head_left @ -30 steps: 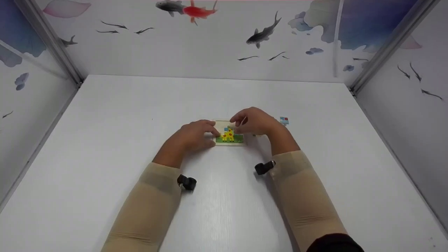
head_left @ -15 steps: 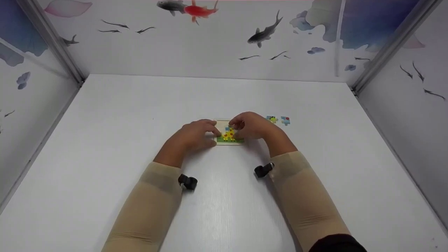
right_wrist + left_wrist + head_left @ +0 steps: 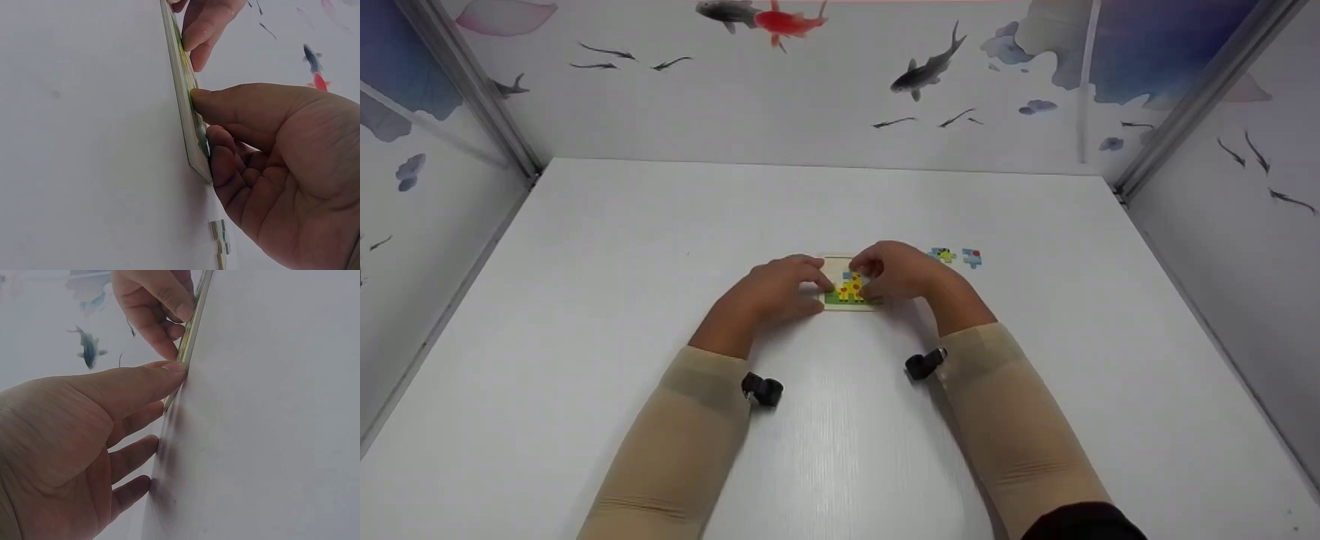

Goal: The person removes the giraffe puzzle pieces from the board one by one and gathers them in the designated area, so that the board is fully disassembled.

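A small jigsaw puzzle board [image 3: 837,268] with a pale frame lies on the table, partly covered by both hands. A yellow giraffe [image 3: 851,289] over a green strip shows on it; its upper left is bare. My left hand [image 3: 780,289] holds the board's left side, thumb at the near corner, a fingertip on the picture. In the left wrist view its other fingertips spread along the tabletop. My right hand [image 3: 904,268] has thumb and curled fingers on the board's right part, around a puzzle piece mostly hidden beneath them. In the right wrist view the thumb [image 3: 225,104] touches the picture.
Two loose puzzle pieces lie right of the board: a blue and yellow piece [image 3: 943,255] beside the right hand and a blue piece with a red spot [image 3: 972,257]. Printed walls border the white table [image 3: 660,217] at the back and sides.
My right hand has come down and slightly left onto the board, uncovering the blue and yellow loose piece. The left hand keeps its place at the board's left side.
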The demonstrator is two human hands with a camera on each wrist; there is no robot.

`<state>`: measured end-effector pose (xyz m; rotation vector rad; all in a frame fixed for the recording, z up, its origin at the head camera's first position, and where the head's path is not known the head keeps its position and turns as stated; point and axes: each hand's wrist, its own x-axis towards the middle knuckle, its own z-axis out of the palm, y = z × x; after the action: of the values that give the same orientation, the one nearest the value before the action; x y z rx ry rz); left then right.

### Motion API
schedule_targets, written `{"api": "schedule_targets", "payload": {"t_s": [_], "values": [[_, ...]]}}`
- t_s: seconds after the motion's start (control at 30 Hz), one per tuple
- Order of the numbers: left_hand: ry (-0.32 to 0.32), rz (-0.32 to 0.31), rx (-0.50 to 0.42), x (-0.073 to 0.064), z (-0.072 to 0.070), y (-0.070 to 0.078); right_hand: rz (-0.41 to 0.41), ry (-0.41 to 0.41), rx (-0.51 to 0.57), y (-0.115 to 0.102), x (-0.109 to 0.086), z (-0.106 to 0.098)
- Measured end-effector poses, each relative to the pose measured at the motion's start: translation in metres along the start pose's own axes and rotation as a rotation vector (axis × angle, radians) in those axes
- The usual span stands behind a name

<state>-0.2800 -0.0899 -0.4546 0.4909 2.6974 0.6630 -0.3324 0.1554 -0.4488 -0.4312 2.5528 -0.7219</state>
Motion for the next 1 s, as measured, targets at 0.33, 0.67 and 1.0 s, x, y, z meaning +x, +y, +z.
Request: {"api": "schedule_targets", "payload": {"t_s": [0.33, 0.67, 1.0], "values": [[-0.002, -0.008, -0.008, 0.0003, 0.0002, -0.0008, -0.006, 0.004, 0.041, 0.0003, 0.0019, 0.0012], [-0.003, 0.004, 0.004, 0.0012, -0.0008, -0.0010, 0.014, 0.011, 0.058, -0.0020, 0.0000, 0.0009], [-0.011, 0.010, 0.015, 0.0010, -0.0015, 0.0008, 0.028, 0.040, 0.043, -0.0037, -0.0011, 0.0002]]}}
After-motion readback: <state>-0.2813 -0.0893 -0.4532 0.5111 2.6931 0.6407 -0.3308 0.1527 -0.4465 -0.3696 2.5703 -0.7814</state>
